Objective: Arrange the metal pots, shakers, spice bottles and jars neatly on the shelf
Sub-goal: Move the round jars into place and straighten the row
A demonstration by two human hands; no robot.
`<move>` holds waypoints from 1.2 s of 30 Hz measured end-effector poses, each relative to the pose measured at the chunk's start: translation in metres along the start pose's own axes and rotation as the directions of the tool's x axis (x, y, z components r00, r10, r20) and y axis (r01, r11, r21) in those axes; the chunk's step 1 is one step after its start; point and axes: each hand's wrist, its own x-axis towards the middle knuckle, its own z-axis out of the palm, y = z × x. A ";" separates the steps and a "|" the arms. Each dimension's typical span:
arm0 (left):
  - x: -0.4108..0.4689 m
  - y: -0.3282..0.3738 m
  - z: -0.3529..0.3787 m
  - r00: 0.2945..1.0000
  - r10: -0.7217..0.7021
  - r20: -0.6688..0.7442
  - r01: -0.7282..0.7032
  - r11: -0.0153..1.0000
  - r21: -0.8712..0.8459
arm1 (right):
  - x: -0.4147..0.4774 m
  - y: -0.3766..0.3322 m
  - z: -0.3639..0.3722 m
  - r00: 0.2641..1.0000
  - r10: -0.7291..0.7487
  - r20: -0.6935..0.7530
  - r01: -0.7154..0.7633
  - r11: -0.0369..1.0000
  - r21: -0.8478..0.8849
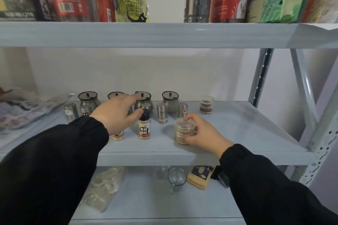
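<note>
From my head camera I look at a pale grey metal shelf (pixel 237 129) against a white wall, its middle board crossing the centre of the frame. The board above holds packets and bags; the one below holds clear glassware.

My left hand (pixel 117 113), in a black sleeve, reaches in from the lower left and hovers over the row at centre, fingers spread and gripping nothing, thumb just beside the black cap of a spice bottle (pixel 144 126). My right hand (pixel 203 133) comes in from the lower right, fingers closed around a clear jar (pixel 183 130) standing near the front edge, right of centre.

I count four lidded metal pots (pixel 170 100) along the back, one partly behind my left hand. At least four steel shakers (pixel 162 112) stand before them. Two spice bottles show, one mostly hidden under my left wrist. Two jars: the one I hold and a second jar (pixel 206 105) at the back right.
</note>
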 end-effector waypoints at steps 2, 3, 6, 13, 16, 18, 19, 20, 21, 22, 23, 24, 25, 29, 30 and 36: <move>0.001 0.000 0.002 1.000 0.007 0.001 -0.007 1.000 0.006 | -0.002 0.000 -0.003 1.000 0.005 0.003 -0.005 1.000 0.010; 0.001 0.001 0.002 1.000 0.008 -0.003 -0.008 1.000 0.006 | -0.003 0.000 -0.004 1.000 0.007 0.002 -0.007 1.000 0.015; 0.003 0.004 0.003 1.000 0.006 -0.016 -0.006 1.000 -0.005 | -0.004 0.001 -0.001 1.000 -0.009 -0.008 0.010 0.999 0.035; 0.009 0.005 0.003 0.998 0.028 -0.059 -0.029 0.999 -0.023 | 0.003 0.019 -0.030 0.989 -0.015 -0.145 0.043 0.981 0.191; 0.012 -0.002 0.003 0.998 0.043 -0.054 -0.043 0.999 -0.007 | 0.031 0.041 -0.060 0.934 0.066 -0.352 -0.045 0.997 0.068; 0.013 -0.006 0.002 0.997 0.055 -0.050 -0.056 0.998 -0.011 | 0.057 0.057 -0.071 0.938 0.138 -0.317 -0.161 0.986 -0.046; 0.012 -0.007 0.002 0.997 0.061 -0.050 -0.061 0.998 -0.008 | 0.069 0.064 -0.074 0.945 0.164 -0.282 -0.197 0.976 -0.093; 0.012 -0.007 0.002 0.996 0.066 -0.053 -0.066 0.998 0.001 | 0.081 0.071 -0.076 0.950 0.187 -0.249 -0.226 0.964 -0.139; 0.011 -0.007 0.002 0.996 0.067 -0.057 -0.066 0.998 0.014 | 0.091 0.075 -0.077 0.954 0.205 -0.221 -0.248 0.951 -0.187; 0.010 -0.007 0.001 0.996 0.062 -0.062 -0.061 0.998 0.026 | 0.102 0.079 -0.077 0.954 0.224 -0.197 -0.267 0.935 -0.233; 0.009 -0.008 0.000 0.996 0.054 -0.066 -0.052 0.998 0.034 | 0.112 0.083 -0.077 0.955 0.241 -0.174 -0.282 0.919 -0.276; 0.009 -0.009 0.000 0.997 0.047 -0.064 -0.044 0.998 0.038 | 0.121 0.085 -0.077 0.954 0.256 -0.154 -0.293 0.902 -0.317; 0.010 -0.010 -0.002 0.997 0.040 -0.058 -0.038 0.998 0.041 | 0.129 0.089 -0.076 0.953 0.273 -0.135 -0.303 0.885 -0.354; 0.011 -0.015 -0.003 0.999 0.026 -0.036 -0.025 0.999 0.047 | 0.148 0.096 -0.071 0.956 0.276 -0.101 -0.294 0.887 -0.357; 0.011 -0.016 -0.003 0.999 0.018 -0.030 -0.017 0.998 0.052 | 0.148 0.094 -0.070 0.959 0.260 -0.107 -0.281 0.904 -0.322; 0.011 -0.014 0.000 1.000 -0.019 0.011 0.017 0.993 0.121 | 0.123 0.095 -0.068 0.965 0.203 -0.167 -0.235 0.950 -0.207</move>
